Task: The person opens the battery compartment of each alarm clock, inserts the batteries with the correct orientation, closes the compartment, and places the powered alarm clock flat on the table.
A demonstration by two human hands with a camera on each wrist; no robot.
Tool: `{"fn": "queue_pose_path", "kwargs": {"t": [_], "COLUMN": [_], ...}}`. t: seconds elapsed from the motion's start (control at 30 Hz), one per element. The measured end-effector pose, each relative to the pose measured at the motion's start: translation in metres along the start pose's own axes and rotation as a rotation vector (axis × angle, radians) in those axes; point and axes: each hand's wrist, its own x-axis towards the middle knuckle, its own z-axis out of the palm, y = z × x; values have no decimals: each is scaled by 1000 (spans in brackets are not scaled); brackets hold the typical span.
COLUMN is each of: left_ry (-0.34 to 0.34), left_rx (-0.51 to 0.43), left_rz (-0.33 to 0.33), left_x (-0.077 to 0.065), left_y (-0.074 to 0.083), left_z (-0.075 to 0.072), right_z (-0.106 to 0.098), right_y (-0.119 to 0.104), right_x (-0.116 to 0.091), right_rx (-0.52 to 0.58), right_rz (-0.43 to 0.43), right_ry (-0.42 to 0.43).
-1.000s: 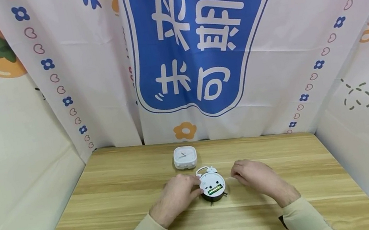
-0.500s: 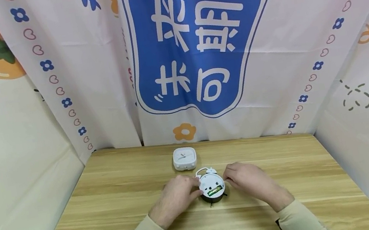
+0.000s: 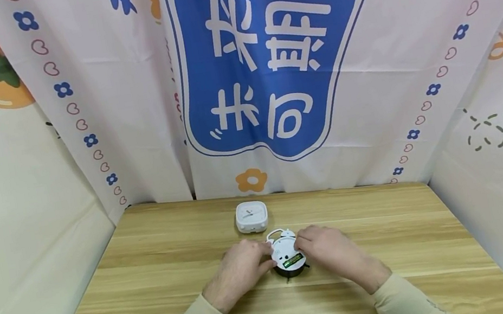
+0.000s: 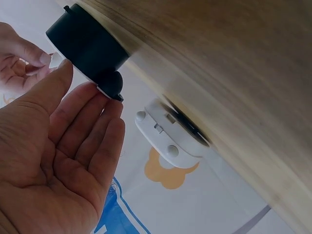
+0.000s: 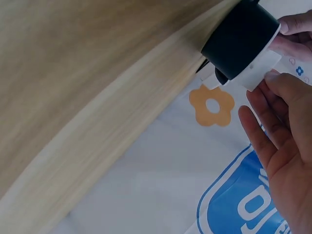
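A round alarm clock (image 3: 282, 250) with a white back, dark body and twin bells lies tilted face down on the table. Its battery slot is uncovered and shows a green battery (image 3: 293, 260). My left hand (image 3: 241, 265) holds the clock's left rim between thumb and fingers; the left wrist view shows the dark side of the clock (image 4: 87, 44) there. My right hand (image 3: 330, 249) pinches a thin white piece, apparently the battery cover (image 5: 263, 70), close against the clock's back. In the head view the right fingers hide this piece and the back's right edge.
A white square-shaped clock (image 3: 252, 217) stands just behind the alarm clock, towards the wooden table's (image 3: 159, 259) back edge. A printed cloth (image 3: 157, 155) hangs behind the table, with more cloth at both sides.
My right hand has come leftward with the white piece, from beside the alarm clock to over its back's right edge. The left hand keeps its hold.
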Motion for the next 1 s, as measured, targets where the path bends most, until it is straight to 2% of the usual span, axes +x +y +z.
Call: {"fn": "queue_pose_path", "kwargs": {"t": [0.13,0.37,0.77,1.0], "left_ry": [5,3,-1,5], "left_rx": [2,-2,8,6], "left_rz": [6,8,15,20], "left_x": [0,0,1,0], "left_y": [0,-1,-1,-1], "left_z": [0,0,1,1], "right_z": [4,9,14,15], "right_y": [-3,-9,-10,-11], "right_x": [2,2,0,-1], "right_rx": [-48,-115,-172,-168], "right_rz": [-35,-86,-164,-165], "right_ry": [7,-33,68,70]}}
